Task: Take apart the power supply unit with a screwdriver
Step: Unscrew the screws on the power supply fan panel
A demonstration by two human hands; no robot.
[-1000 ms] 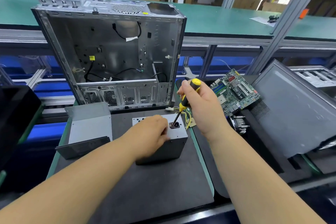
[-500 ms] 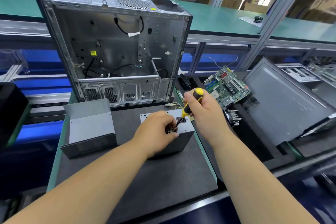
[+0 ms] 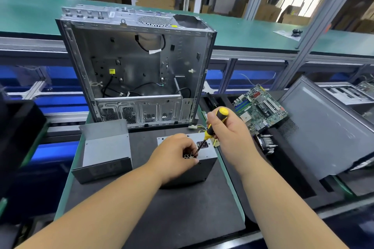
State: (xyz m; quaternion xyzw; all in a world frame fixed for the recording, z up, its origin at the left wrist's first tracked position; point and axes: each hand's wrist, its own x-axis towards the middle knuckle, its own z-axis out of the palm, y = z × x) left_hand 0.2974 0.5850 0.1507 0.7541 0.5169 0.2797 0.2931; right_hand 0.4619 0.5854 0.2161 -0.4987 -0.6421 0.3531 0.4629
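Note:
The power supply unit [image 3: 204, 164], a grey and black metal box, stands on the black mat [image 3: 162, 208] in the middle. My left hand [image 3: 174, 155] rests on its top and grips it, covering most of the vent face. My right hand [image 3: 226, 127] holds the yellow and black screwdriver [image 3: 212, 127] tilted down to the left. Its tip meets the top face near the front right, right beside my left fingertips. Yellow wires [image 3: 199, 128] trail out behind the unit.
An empty computer case [image 3: 137, 70] stands upright just behind the unit. A grey metal bracket [image 3: 105, 149] sits to the left. To the right lie a green motherboard [image 3: 261, 107], a small heatsink [image 3: 265, 143] and a grey side panel [image 3: 327, 127].
The screwdriver tip has shifted from the socket area toward the unit's front, next to my left fingers. My left hand slid slightly forward on top. The view has shifted.

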